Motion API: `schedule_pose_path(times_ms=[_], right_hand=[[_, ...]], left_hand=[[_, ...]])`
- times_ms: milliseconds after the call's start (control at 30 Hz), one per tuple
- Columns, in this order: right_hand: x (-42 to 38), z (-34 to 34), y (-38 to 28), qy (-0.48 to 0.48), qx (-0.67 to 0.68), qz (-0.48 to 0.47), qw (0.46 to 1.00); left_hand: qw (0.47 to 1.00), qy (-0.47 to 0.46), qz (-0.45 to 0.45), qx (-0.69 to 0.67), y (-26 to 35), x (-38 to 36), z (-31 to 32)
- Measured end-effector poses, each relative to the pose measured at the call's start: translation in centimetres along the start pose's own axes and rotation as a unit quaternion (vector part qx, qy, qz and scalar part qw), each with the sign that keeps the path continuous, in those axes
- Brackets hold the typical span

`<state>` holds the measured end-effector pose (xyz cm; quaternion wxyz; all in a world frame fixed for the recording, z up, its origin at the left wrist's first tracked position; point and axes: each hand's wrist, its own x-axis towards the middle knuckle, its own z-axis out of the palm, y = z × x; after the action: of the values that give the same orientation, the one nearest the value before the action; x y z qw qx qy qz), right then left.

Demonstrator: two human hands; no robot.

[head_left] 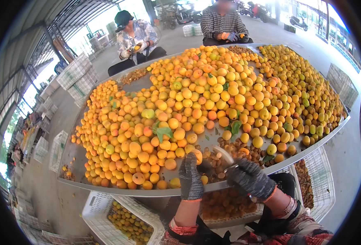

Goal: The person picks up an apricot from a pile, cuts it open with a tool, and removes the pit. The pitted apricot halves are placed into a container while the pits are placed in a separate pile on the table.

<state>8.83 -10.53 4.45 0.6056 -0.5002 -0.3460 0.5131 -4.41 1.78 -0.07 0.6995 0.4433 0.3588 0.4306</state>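
Your apricot (197, 157) is at the fingertips of your gloved left hand (191, 179), just above the table's near edge, and those fingers grasp it. Your gloved right hand (250, 177) is curled round a curved tool (224, 154), whose blur makes its exact shape hard to tell. Brown scraps (217, 166) lie just beyond and between your hands. Heaped apricots (180, 108) cover much of the metal table (76, 163); a white crate (92, 210) of fruit stands below, and two people sit opposite you, one at left (136, 34), one at right (217, 22).
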Motion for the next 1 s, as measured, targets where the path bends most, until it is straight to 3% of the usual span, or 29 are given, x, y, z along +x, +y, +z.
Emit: schedule_pose_path(times_ms=[33, 67, 100, 133, 167, 200, 233, 267, 333, 400, 467, 500, 533, 567, 600, 633, 700, 733, 767, 833, 867, 900, 933, 967, 1000], right_hand=[[0.4, 0.1, -1.3, 0.000, -0.003, 0.001, 1.000], [0.9, 0.3, -3.1, 0.023, -0.145, -0.055, 0.988], [0.9, 0.3, -4.1, 0.049, -0.283, -0.108, 0.952], [1.8, -0.6, -2.7, 0.017, -0.334, -0.243, 0.910], [2.0, -0.5, -2.6, 0.021, -0.336, -0.239, 0.911], [2.6, -0.1, -2.8, -0.033, -0.299, -0.205, 0.931], [3.2, 0.0, -2.9, -0.088, -0.261, -0.170, 0.946], [3.7, -0.3, -2.4, -0.104, -0.284, -0.203, 0.932], [4.4, -0.5, -1.3, -0.096, -0.300, -0.211, 0.926], [4.4, -0.2, -0.3, -0.085, -0.313, -0.220, 0.920], [4.1, 0.8, 0.6, 0.015, -0.398, -0.272, 0.876], [4.0, 1.2, 0.8, 0.016, -0.399, -0.273, 0.875], [3.8, 1.5, 1.0, 0.049, -0.328, -0.244, 0.911], [3.5, 1.8, 1.3, 0.082, -0.254, -0.213, 0.940], [3.4, 2.0, 2.0, 0.085, -0.255, -0.212, 0.940], [3.4, 1.9, 2.8, 0.103, -0.183, -0.229, 0.951], [3.0, 1.8, 3.1, 0.120, -0.112, -0.247, 0.955], [2.5, 1.7, 2.9, 0.116, 0.051, -0.153, 0.980], [2.1, 1.6, 2.8, 0.108, 0.213, -0.054, 0.970], [2.4, 0.9, 4.6, 0.130, 0.254, -0.060, 0.956], [2.3, 0.6, 5.1, 0.130, 0.336, -0.034, 0.932], [2.0, 0.3, 5.2, 0.127, 0.416, -0.008, 0.900], [1.9, -0.2, 4.8, 0.131, 0.417, -0.009, 0.899], [1.9, -0.8, 4.0, 0.061, 0.523, -0.008, 0.850], [1.7, -1.3, 3.4, -0.012, 0.619, -0.007, 0.785]], left_hand=[[0.999, -0.049, -0.020, 0.001, -0.1, 0.2, -0.8], [0.994, -0.065, -0.008, 0.084, 0.0, 0.1, -0.6], [0.994, -0.071, -0.014, 0.084, -0.5, 0.2, -0.6], [0.939, -0.110, 0.215, 0.244, -1.3, 0.2, -0.7], [0.807, -0.138, 0.429, 0.382, -1.8, 0.0, -0.8], [0.875, -0.180, 0.217, 0.393, -1.6, -0.4, -1.2], [0.875, -0.182, 0.218, 0.391, -1.5, -0.3, -0.9], [0.865, -0.185, 0.272, 0.378, -1.4, -0.3, -0.7], [0.854, -0.183, 0.323, 0.365, -1.7, -0.3, -0.5], [0.942, -0.105, 0.182, 0.262, -2.9, -0.6, 0.2], [0.948, -0.088, 0.172, 0.254, -2.8, -0.9, 0.5], [0.953, -0.071, 0.164, 0.244, -2.8, -1.0, 0.6], [0.953, -0.071, 0.164, 0.244, -3.2, -0.9, 0.8], [0.984, -0.039, 0.112, 0.133, -3.8, -0.9, 1.0], [0.998, -0.007, 0.057, 0.021, -4.2, -0.9, 1.1], [0.998, -0.010, 0.056, 0.021, -3.2, -1.3, 1.5], [0.990, -0.051, -0.069, -0.109, -0.6, -2.2, 2.3], [0.990, -0.053, -0.069, -0.109, -0.6, -2.1, 2.1], [0.990, -0.068, -0.070, -0.101, -0.6, -2.0, 2.0], [0.989, -0.086, -0.073, -0.093, -1.2, -1.9, 1.9], [0.984, -0.095, 0.117, 0.099, -1.8, -1.9, 1.7], [0.906, -0.099, 0.299, 0.282, -1.5, -2.1, 1.9], [0.906, -0.103, 0.297, 0.282, -0.9, -2.3, 2.1], [0.988, -0.106, 0.106, 0.043, 0.0, -2.7, 2.1], [0.970, -0.098, -0.097, -0.199, 1.1, -3.0, 2.3]])
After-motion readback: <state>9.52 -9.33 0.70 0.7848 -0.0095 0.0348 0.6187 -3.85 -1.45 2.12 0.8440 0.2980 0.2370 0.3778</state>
